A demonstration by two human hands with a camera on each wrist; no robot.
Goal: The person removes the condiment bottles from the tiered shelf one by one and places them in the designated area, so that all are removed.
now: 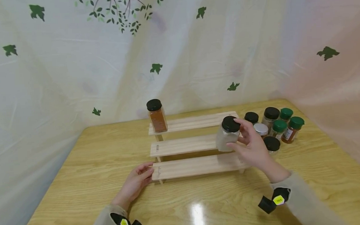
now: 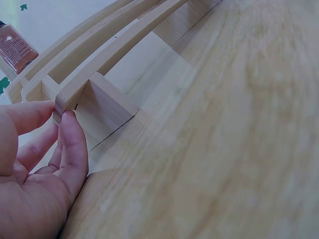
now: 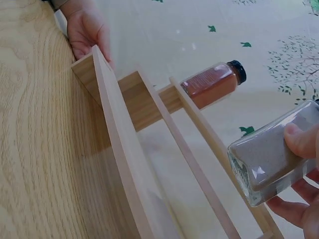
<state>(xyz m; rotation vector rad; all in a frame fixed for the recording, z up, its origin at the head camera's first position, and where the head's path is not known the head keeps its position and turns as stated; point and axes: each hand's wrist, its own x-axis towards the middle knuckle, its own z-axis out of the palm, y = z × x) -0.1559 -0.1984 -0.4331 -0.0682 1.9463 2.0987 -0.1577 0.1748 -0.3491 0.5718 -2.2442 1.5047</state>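
Observation:
My right hand grips a square glass spice jar with a black lid and pale grey-beige powder inside. In the right wrist view the jar is tilted, its base toward the wooden rack, thumb on one face and fingers below. It overlaps the middle and lower shelves in the head view. My left hand pinches the left end of the front shelf between thumb and fingers, as the left wrist view shows. A jar of orange-red spice with a black lid stands on the left end of the top shelf.
Several more spice jars stand grouped on the table to the right of the rack, among them a silver-lidded jar, a green-lidded jar and a black-lidded jar. A white curtain with leaf prints hangs behind the wooden table.

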